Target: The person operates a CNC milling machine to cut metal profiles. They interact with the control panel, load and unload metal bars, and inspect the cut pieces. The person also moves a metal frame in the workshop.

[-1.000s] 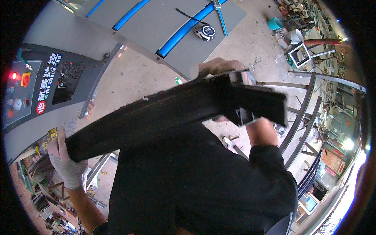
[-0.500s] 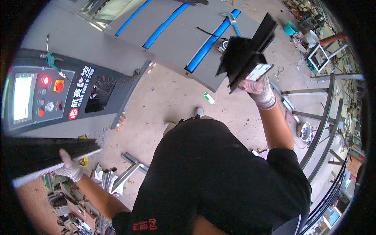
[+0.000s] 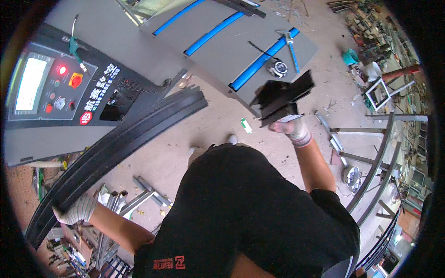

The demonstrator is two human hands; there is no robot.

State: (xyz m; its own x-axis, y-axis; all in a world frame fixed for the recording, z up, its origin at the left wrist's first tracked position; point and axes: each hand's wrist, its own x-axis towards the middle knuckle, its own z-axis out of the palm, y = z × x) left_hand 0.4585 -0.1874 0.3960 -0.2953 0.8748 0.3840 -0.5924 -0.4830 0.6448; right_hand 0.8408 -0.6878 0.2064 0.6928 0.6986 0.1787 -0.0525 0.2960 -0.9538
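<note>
My left hand (image 3: 76, 209), in a pale knitted glove, is closed around the lower part of a long black profile (image 3: 125, 136). The profile slants up to the right, passing in front of the machine's control panel, and its grooves run lengthwise. My right hand (image 3: 293, 130), gloved too, grips a bundle of short black profile pieces (image 3: 282, 99) near the corner of the grey machine table (image 3: 204, 69). Motion blurs this bundle, and its underside has a pale face. Part of my right fingers is hidden by it.
A tape measure (image 3: 278, 68) and a blue caliper (image 3: 291, 48) lie on the table by its blue strips (image 3: 259, 65). At left stands the control panel (image 3: 48, 85). A metal rack (image 3: 378, 162) is at right; scrap profiles (image 3: 148, 192) lie at lower left.
The long black profile has swung into full view, its far end now up and right before the machine. My right hand has come down and slightly left with the bundle.
</note>
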